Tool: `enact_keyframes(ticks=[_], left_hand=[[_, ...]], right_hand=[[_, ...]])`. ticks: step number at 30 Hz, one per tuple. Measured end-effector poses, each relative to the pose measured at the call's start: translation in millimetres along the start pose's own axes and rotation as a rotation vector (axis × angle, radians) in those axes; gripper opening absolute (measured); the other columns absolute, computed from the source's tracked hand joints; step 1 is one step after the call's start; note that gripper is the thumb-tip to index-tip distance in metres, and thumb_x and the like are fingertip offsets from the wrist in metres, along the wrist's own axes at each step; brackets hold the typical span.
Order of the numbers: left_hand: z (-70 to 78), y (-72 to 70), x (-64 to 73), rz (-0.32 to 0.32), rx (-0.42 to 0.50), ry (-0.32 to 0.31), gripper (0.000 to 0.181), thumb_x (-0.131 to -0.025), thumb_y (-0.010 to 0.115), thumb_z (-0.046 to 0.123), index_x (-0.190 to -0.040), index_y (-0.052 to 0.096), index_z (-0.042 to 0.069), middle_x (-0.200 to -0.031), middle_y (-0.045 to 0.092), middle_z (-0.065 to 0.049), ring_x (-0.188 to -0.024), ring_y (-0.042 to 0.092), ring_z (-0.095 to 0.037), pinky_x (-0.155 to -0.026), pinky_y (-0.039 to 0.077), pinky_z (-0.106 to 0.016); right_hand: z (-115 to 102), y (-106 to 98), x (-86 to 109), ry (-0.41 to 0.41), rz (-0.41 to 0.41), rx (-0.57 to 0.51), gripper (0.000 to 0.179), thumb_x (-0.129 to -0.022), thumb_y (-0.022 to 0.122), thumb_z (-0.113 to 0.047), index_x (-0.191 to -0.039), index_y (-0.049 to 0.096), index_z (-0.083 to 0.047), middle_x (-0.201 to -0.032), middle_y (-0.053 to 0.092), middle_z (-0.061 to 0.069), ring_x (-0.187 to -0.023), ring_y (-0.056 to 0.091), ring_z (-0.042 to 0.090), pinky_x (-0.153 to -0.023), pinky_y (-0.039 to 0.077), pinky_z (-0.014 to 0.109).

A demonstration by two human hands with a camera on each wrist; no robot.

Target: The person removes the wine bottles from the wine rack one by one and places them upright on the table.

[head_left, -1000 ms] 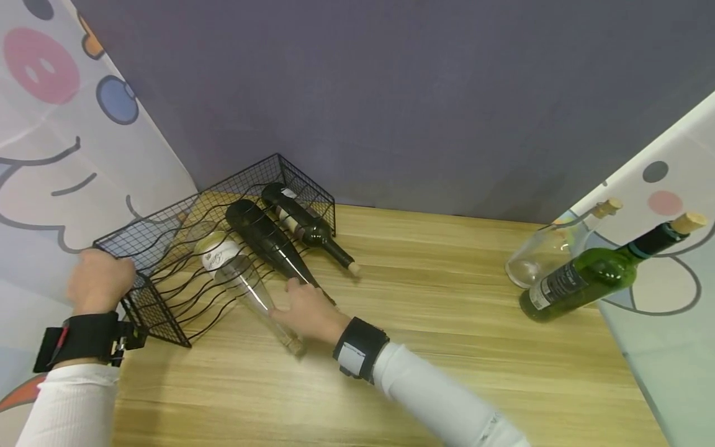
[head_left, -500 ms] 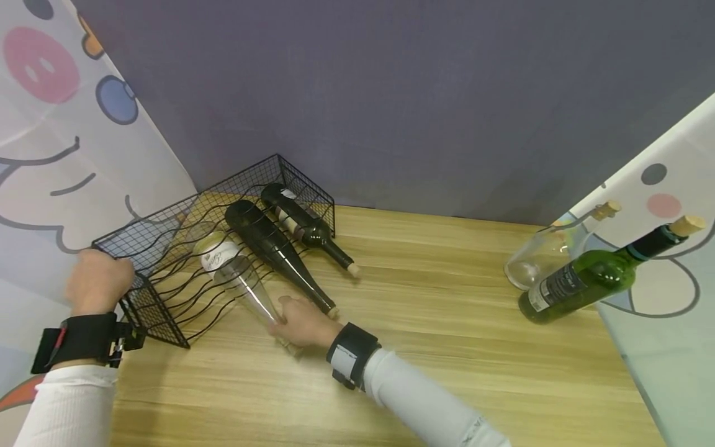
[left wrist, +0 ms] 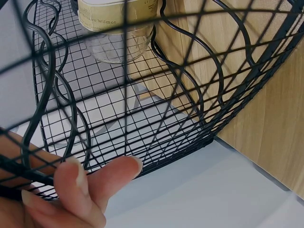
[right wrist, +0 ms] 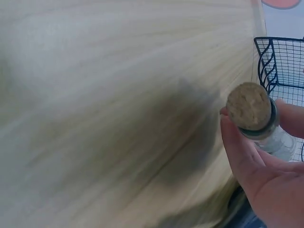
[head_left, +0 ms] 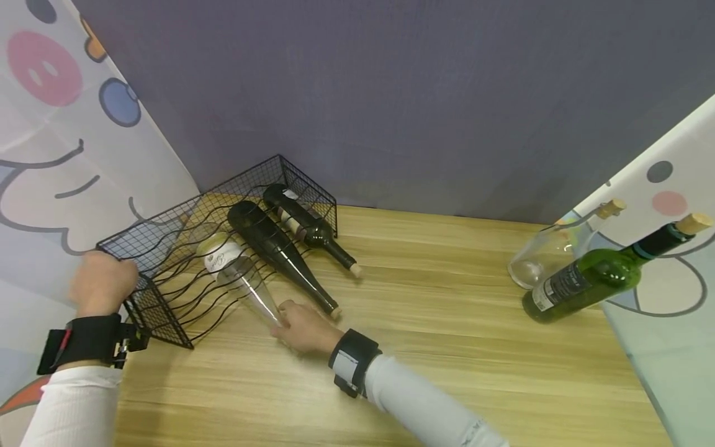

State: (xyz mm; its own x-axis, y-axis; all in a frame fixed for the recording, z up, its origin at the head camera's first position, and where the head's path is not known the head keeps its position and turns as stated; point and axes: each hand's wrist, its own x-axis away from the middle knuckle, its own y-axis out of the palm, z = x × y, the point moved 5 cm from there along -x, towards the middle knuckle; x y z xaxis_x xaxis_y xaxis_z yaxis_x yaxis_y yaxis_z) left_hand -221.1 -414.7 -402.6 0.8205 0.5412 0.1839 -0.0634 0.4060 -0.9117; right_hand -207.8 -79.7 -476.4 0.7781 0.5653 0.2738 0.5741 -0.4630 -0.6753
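Note:
My left hand grips the near left corner of a black wire wine rack. In the left wrist view its fingers curl around the mesh edge. A clear glass bottle with a white label lies in the rack, its neck pointing out toward me. My right hand holds that neck, fingers and thumb around it just behind the cork. Beside it in the rack lie a dark bottle and, farther back, a second dark bottle with a label, both corked.
On the right of the wooden table stand a green wine bottle and a clear corked bottle close behind it. A grey panel rises at the back, with printed cloth on the left side.
My right hand has shifted slightly down along the clear bottle's neck toward its cork, uncovering the nearer dark bottle's corked end. The left hand stays on the rack.

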Motion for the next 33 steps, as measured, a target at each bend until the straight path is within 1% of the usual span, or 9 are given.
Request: enact_keyframes(ticks=[4,6,10,12,14,20,24,27,33], left_hand=[[1.0,2.6,0.5,-0.003,0.012,0.0,0.03,-0.09,0.036,0.017,-0.079,0.048,-0.007,-0.07,0.051,-0.022,-0.061,0.051,-0.033,-0.045,0.041,-0.039],[1.8,3.0,0.8,-0.007,0.013,0.004,0.029,-0.09,0.036,0.017,-0.078,0.049,-0.007,-0.07,0.051,-0.021,-0.06,0.052,-0.032,-0.044,0.041,-0.039],[2.1,2.9,0.9,-0.014,0.018,0.009,0.03,-0.09,0.035,0.018,-0.081,0.049,-0.008,-0.071,0.051,-0.022,-0.06,0.053,-0.033,-0.045,0.041,-0.039],[1.6,2.5,0.8,-0.014,0.018,0.008,0.031,-0.09,0.035,0.018,-0.083,0.049,-0.009,-0.071,0.051,-0.023,-0.061,0.052,-0.033,-0.045,0.041,-0.039],[0.9,2.1,0.6,-0.014,0.018,0.008,0.032,-0.09,0.035,0.018,-0.084,0.048,-0.01,-0.072,0.051,-0.023,-0.061,0.052,-0.033,-0.045,0.041,-0.039],[-0.5,0.8,-0.1,-0.006,0.023,0.006,0.035,-0.09,0.035,0.018,-0.092,0.047,-0.015,-0.076,0.051,-0.027,-0.062,0.052,-0.035,-0.045,0.041,-0.039],[-1.3,0.6,-0.4,-0.005,0.026,0.004,0.036,-0.09,0.036,0.018,-0.094,0.046,-0.016,-0.079,0.051,-0.029,-0.064,0.053,-0.036,-0.046,0.041,-0.04],[-1.3,0.6,-0.7,-0.003,0.026,0.008,0.038,-0.09,0.035,0.018,-0.097,0.046,-0.017,-0.08,0.051,-0.029,-0.064,0.053,-0.037,-0.046,0.041,-0.04],[-0.2,0.8,-0.6,0.004,0.026,0.014,0.037,-0.089,0.035,0.017,-0.097,0.046,-0.018,-0.078,0.051,-0.03,-0.062,0.053,-0.037,-0.045,0.042,-0.04]], right_hand=[[6,7,-0.3,-0.028,-0.015,-0.103,0.048,-0.097,0.059,-0.021,-0.139,0.047,0.0,-0.1,0.065,0.007,-0.079,0.057,0.009,-0.075,0.048,0.021],[7,10,0.0,-0.032,-0.03,-0.165,0.047,-0.098,0.055,-0.016,-0.139,0.044,0.004,-0.092,0.063,0.006,-0.076,0.056,0.009,-0.074,0.046,0.021],[10,14,0.5,-0.01,-0.054,-0.288,0.046,-0.099,0.05,-0.013,-0.14,0.039,0.005,-0.074,0.058,0.001,-0.06,0.054,0.01,-0.061,0.042,0.021],[10,16,0.6,0.006,-0.054,-0.314,0.045,-0.099,0.047,-0.013,-0.14,0.038,0.003,-0.072,0.057,0.0,-0.058,0.053,0.01,-0.059,0.041,0.022],[10,16,0.5,0.013,-0.032,-0.288,0.043,-0.099,0.047,-0.016,-0.138,0.04,0.001,-0.078,0.058,0.002,-0.065,0.054,0.011,-0.063,0.044,0.023],[8,15,-0.6,0.016,0.076,-0.133,0.045,-0.102,0.046,-0.03,-0.133,0.05,0.002,-0.109,0.067,0.013,-0.099,0.064,0.02,-0.09,0.052,0.034],[7,14,-1.2,0.017,0.115,-0.114,0.046,-0.103,0.046,-0.035,-0.127,0.056,0.004,-0.098,0.069,0.013,-0.087,0.066,0.02,-0.08,0.054,0.032],[8,12,-1.4,0.027,0.151,-0.118,0.046,-0.102,0.047,-0.038,-0.12,0.06,0.003,-0.083,0.066,0.008,-0.074,0.062,0.017,-0.07,0.051,0.028],[8,9,-2.4,0.073,0.186,-0.13,0.046,-0.101,0.047,-0.045,-0.105,0.064,-0.002,-0.071,0.058,0.001,-0.064,0.055,0.014,-0.059,0.044,0.025]])
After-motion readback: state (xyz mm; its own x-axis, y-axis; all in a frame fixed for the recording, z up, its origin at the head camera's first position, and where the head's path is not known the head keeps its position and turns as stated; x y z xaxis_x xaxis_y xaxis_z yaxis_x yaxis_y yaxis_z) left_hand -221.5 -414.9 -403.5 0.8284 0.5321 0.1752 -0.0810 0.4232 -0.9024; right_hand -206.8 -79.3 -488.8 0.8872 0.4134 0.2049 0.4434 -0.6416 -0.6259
